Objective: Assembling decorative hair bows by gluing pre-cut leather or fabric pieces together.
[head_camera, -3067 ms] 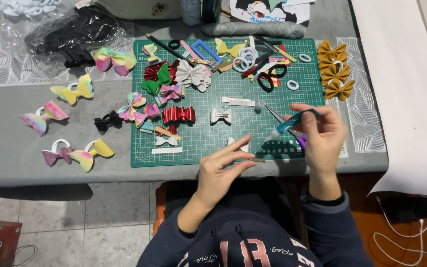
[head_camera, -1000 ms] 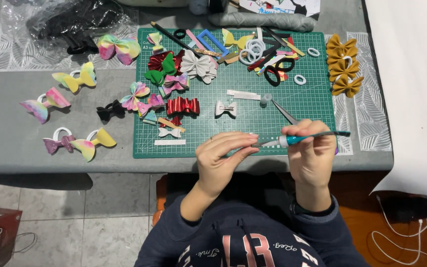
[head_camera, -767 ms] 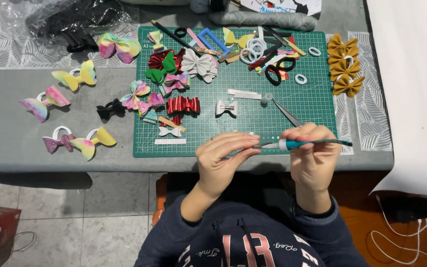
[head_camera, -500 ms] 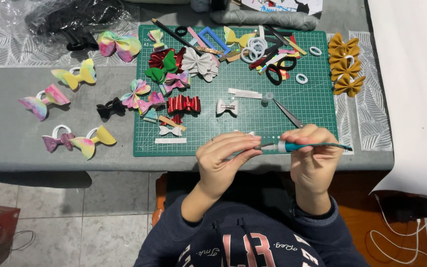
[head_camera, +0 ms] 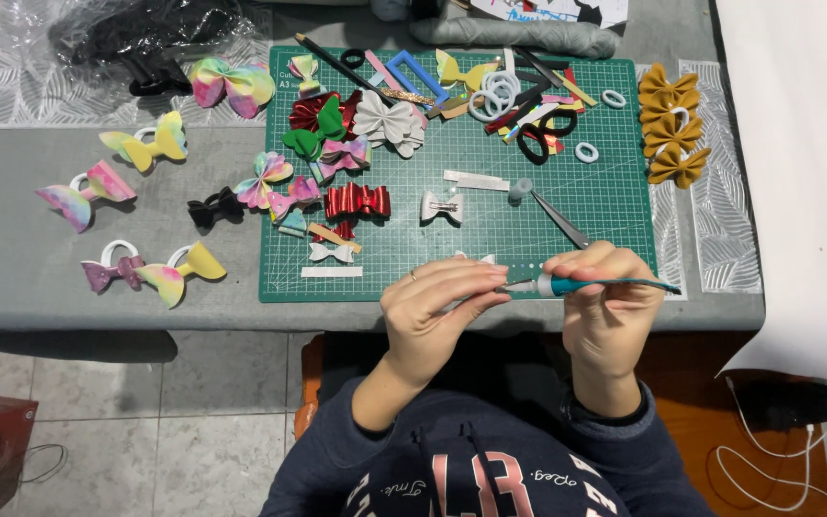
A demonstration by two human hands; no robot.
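My right hand [head_camera: 605, 302] grips a slim teal-handled craft tool [head_camera: 591, 284], held level over the front edge of the green cutting mat [head_camera: 490, 249]. My left hand [head_camera: 437, 311] pinches something small at the tool's pale tip; what it pinches is hidden by the fingers. Just beyond my hands a small white bow [head_camera: 441, 207], a red metallic bow [head_camera: 357, 201] and metal tweezers [head_camera: 559, 218] lie on the mat.
Several pastel bows [head_camera: 150, 144] lie on the grey table left of the mat, with a black bow [head_camera: 213, 208]. Mustard bows [head_camera: 670, 129] sit at the right, white rings [head_camera: 500, 91] at the mat's back. A white sheet [head_camera: 796, 172] covers the right side.
Both hands came back from the mat to the table's front edge and met. The teal tool went from tilted to level, with my left fingers now at its tip.
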